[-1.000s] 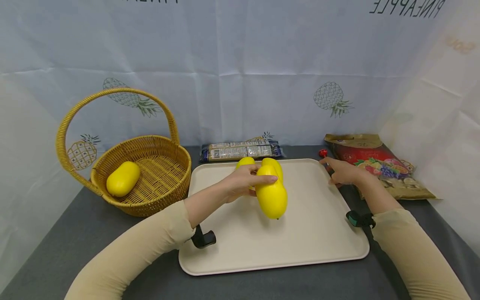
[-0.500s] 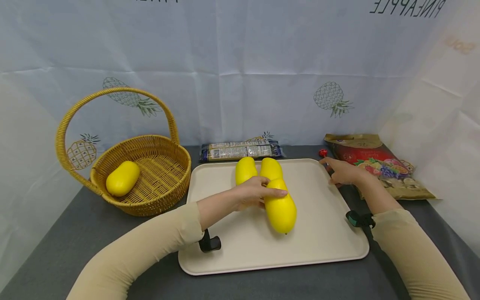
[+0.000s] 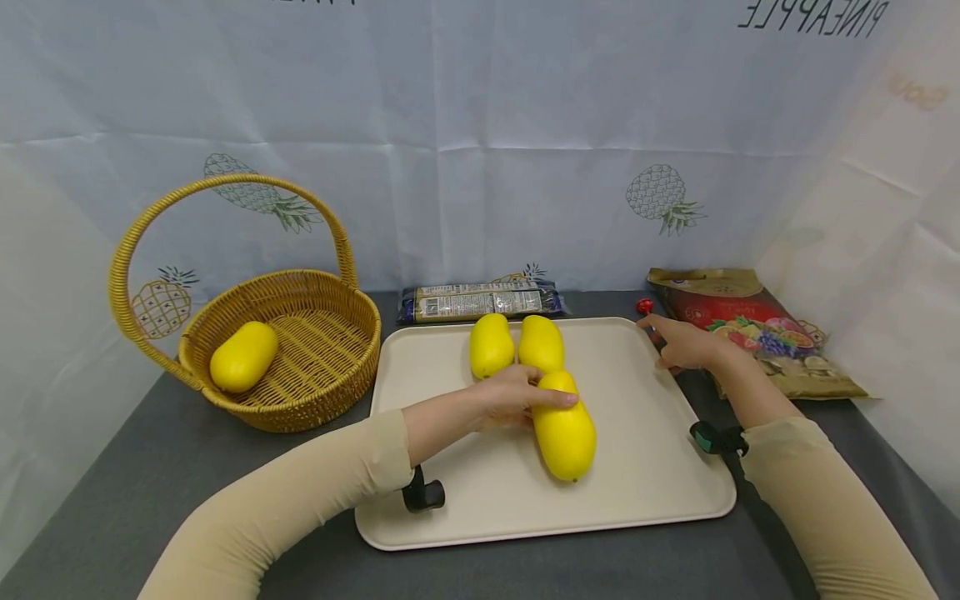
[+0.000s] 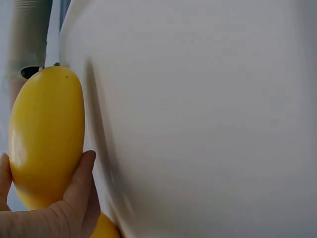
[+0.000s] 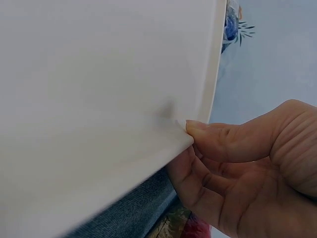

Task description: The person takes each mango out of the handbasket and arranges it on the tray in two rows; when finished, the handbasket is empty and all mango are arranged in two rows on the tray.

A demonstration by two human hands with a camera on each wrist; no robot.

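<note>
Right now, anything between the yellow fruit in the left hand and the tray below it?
Nothing visible. The left hand holds the yellow fruit low over or on the tray; which, I can't tell. Two more fruits lie behind it, and the right hand pinches the tray's far right corner, off to the side.

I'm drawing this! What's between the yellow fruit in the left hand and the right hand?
In the head view, only bare tray lies between the held yellow fruit and the right hand.

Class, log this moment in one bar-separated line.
Left hand: holds yellow fruit over tray | Right hand: grips tray's far right corner | On tray: two more fruits | In basket: one fruit
</note>
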